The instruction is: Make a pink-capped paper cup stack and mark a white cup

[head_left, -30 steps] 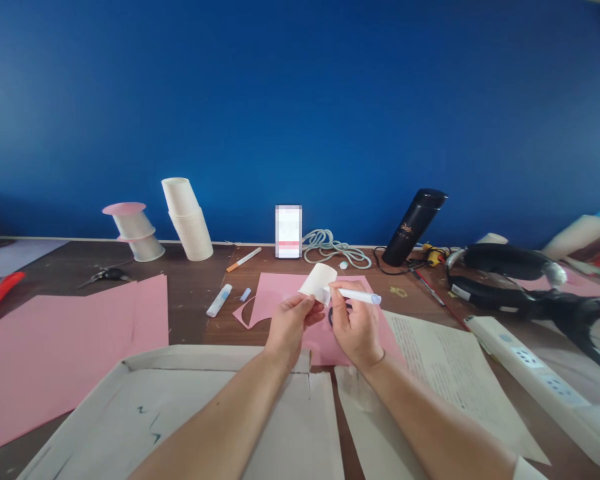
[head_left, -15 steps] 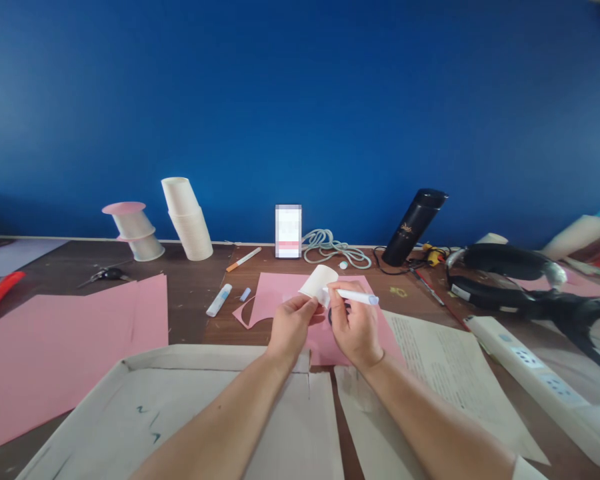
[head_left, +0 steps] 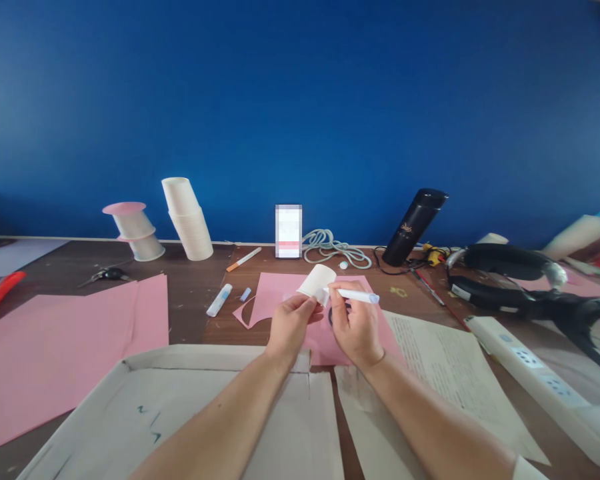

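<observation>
My left hand (head_left: pixel 293 323) grips a small white paper cup (head_left: pixel 317 281) near its rim, with the cup tilted over the pink paper (head_left: pixel 275 293). In my right hand (head_left: pixel 355 327) is a white pen (head_left: pixel 357 295) with a pale blue end. Its tip points left and meets the side of the cup, though my fingers partly hide the contact. Something dark and curved (head_left: pixel 331 315) shows beside my right fingers, mostly covered. Left of my hands lie a small blue cap (head_left: pixel 245 294) and a white-and-blue tube (head_left: pixel 219 300).
A tall cup stack (head_left: pixel 187 220) and two joined cups (head_left: pixel 135 230) stand at back left. A phone (head_left: pixel 289 231), coiled cable (head_left: pixel 330 247) and black flask (head_left: pixel 415 227) line the wall. Headphones (head_left: pixel 510 277) and a power strip (head_left: pixel 535 373) lie right; a shallow white box (head_left: pixel 190 400) sits in front.
The paper cup and my left hand have shifted very slightly left. The pen stays at the cup's side, and everything else looks the same.
</observation>
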Motion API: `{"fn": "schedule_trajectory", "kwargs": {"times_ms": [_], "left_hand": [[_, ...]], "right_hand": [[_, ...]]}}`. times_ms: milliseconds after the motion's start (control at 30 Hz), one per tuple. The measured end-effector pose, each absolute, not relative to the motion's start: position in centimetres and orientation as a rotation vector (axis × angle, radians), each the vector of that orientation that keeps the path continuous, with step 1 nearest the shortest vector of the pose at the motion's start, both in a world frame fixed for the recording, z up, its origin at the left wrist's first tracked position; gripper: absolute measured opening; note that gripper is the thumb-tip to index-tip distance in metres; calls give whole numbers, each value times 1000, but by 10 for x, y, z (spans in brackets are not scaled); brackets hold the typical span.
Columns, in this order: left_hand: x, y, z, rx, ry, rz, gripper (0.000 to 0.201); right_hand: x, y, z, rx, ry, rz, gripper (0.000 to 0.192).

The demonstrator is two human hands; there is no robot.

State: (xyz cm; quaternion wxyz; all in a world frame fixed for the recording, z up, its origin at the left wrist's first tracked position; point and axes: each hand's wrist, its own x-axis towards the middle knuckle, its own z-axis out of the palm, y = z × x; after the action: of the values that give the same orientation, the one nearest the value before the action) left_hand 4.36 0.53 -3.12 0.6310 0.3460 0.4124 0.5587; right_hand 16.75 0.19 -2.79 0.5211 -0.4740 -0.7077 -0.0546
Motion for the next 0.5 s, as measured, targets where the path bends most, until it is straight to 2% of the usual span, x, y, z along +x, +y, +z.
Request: {"fn": "schedule_trajectory", "kwargs": {"times_ms": [500], "left_hand": [[44, 4, -30, 805, 937, 1216, 21]], "right_hand": [[167, 1, -28, -1134, -1698, -124, 12]]}}
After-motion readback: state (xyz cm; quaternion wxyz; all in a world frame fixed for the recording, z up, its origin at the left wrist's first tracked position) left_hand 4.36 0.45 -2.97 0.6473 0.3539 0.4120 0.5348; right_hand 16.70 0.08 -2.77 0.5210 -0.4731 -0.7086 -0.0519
